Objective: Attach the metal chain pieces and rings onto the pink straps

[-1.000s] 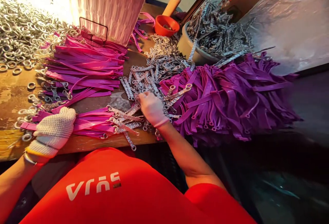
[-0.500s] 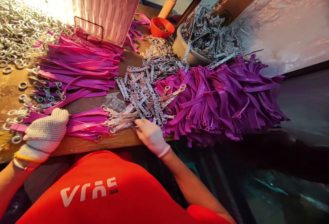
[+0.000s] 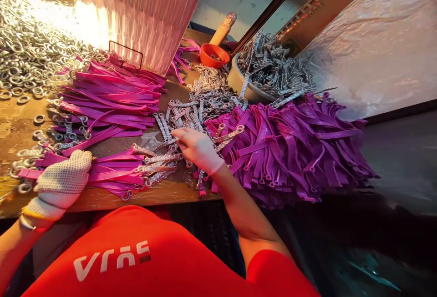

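Note:
My left hand [image 3: 64, 178], in a dotted white glove, is closed on a bunch of pink straps [image 3: 116, 172] at the table's front edge. Braided metal links [image 3: 159, 168] hang from the right ends of these straps, and metal rings lie at their left ends. My right hand [image 3: 195, 147], in a thin white glove, reaches over a heap of metal links [image 3: 186, 113]; its fingers are bent together near the heap's left side, and what they hold, if anything, is too small to make out.
Purple straps [image 3: 280, 142] are piled at the right, below a tub [image 3: 251, 90] of metal chains. More pink straps [image 3: 112, 97] and loose rings [image 3: 37, 56] lie at the left. An orange bowl [image 3: 214, 62] stands at the back.
My right hand has moved up and slightly left, from the ends of the links onto the heap. My left hand keeps its grip. The view has tilted slightly.

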### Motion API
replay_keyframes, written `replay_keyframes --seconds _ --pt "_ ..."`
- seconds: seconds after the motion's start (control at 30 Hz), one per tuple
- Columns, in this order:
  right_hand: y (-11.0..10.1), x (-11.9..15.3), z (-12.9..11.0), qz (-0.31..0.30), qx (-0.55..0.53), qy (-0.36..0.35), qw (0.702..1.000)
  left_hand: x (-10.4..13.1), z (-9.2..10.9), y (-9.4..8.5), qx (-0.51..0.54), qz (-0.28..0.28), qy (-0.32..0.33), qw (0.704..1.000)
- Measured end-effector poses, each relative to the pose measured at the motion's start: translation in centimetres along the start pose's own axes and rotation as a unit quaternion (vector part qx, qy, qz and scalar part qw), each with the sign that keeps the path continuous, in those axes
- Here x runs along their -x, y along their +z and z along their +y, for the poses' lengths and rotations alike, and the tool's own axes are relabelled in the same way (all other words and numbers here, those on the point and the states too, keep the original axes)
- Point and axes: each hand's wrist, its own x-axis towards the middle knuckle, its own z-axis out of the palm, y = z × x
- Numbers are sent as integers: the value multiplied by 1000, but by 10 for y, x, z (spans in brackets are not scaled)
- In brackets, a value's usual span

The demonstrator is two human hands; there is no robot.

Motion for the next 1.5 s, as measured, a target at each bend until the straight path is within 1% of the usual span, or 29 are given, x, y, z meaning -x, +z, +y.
replay_keyframes --seconds 0.03,0.07,0.1,0.13,0.2,0.27,0.3,0.33,0.4,0.43,0.47,0.5,0.53,0.57,0.6,0.63,0.73,0.8,0.87,0.97,1.07,1.17,1.2,1.23,1.3,1.37,1.4,1.47,1.5 --pt "3 -8 -4 -34 9 -29 999 0 2 -4 19 14 -16 1000" --pt "7 -14 -7 -67 23 -44 997 1 5 -10 77 29 -48 995" --pt "10 -20 -8 -90 39 -47 994 1 9 -16 166 41 -90 981" --pt "14 -24 -8 -102 52 -40 993 2 15 -22 271 49 -137 951" --pt "17 -29 -2 -95 71 -11 993 4 26 -33 449 39 -215 866" --pt "16 -31 8 -77 88 28 993 3 37 -40 556 -11 -257 790" --pt "15 -32 12 -71 96 47 992 2 41 -41 607 -49 -277 743" --pt "14 -33 14 -67 104 70 990 2 44 -41 669 -88 -297 676" --pt "11 -32 11 -58 119 116 984 3 45 -37 777 -156 -316 522" --pt "9 -30 5 -49 118 137 982 4 45 -35 813 -177 -314 457" --pt "7 -28 -2 -34 104 151 982 7 43 -32 835 -192 -305 417" --pt "6 -25 -12 -15 75 155 985 9 42 -29 848 -201 -294 393" --pt "5 -21 -22 8 32 144 989 11 40 -27 856 -205 -283 381" --pt "4 -16 -34 33 -24 119 992 14 39 -24 859 -204 -275 380" --pt "3 -12 -47 57 -85 82 991 16 38 -21 857 -197 -271 391" --pt "3 -9 -59 77 -144 37 986 18 38 -19 850 -186 -270 412" --pt "5 -2 -96 124 -264 -86 953 22 40 -14 804 -153 -268 508" --pt "4 -1 -116 138 -276 -120 944 25 42 -12 774 -137 -255 563" --pt "1 -4 -131 140 -240 -144 950 27 43 -12 758 -142 -235 591" --pt "-9 -11 -142 116 -150 -198 962 28 41 -12 744 -225 -202 595" --pt "-15 -16 -146 84 -87 -253 960 26 42 -9 740 -300 -186 573" --pt "-11 -18 -145 91 -69 -278 954 22 45 -3 751 -334 -189 538" --pt "-8 -17 -144 104 -73 -279 952 20 46 -1 753 -334 -189 534" --pt "-6 -16 -142 120 -80 -277 950 20 47 0 754 -322 -190 540" --pt "-4 -13 -136 143 -93 -265 949 19 50 0 741 -264 -208 581" --pt "-7 -11 -130 139 -106 -242 954 21 53 -4 704 -209 -220 642" --pt "-11 -10 -128 125 -115 -234 957 22 54 -7 678 -199 -211 676" --pt "-17 -8 -125 81 -145 -227 960 23 57 -14 621 -202 -159 740" --pt "-18 -8 -126 60 -163 -225 959 22 59 -16 602 -207 -133 760"
